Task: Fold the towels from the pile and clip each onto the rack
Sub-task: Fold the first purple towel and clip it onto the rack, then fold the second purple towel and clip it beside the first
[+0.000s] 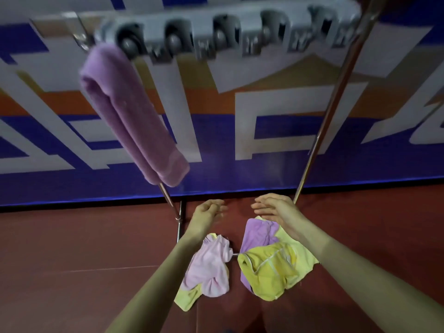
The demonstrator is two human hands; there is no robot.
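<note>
A folded purple towel [129,111] hangs from the leftmost clip of the grey clip rack [230,32] at the top. Below, a pile of loose towels drapes over a low bar: a pale pink one [211,265] and a yellow one [187,299] on the left, a yellow one [271,270] and a purple one [258,233] on the right. My left hand [209,211] and my right hand [274,207] hover above the pile with relaxed fingers, holding nothing. The rack's other clips carry nothing.
Two metal poles [336,104] slant down from the rack to a low frame [179,219]. Behind stands a blue, orange and white banner [264,131]. The floor [72,260] is dark red.
</note>
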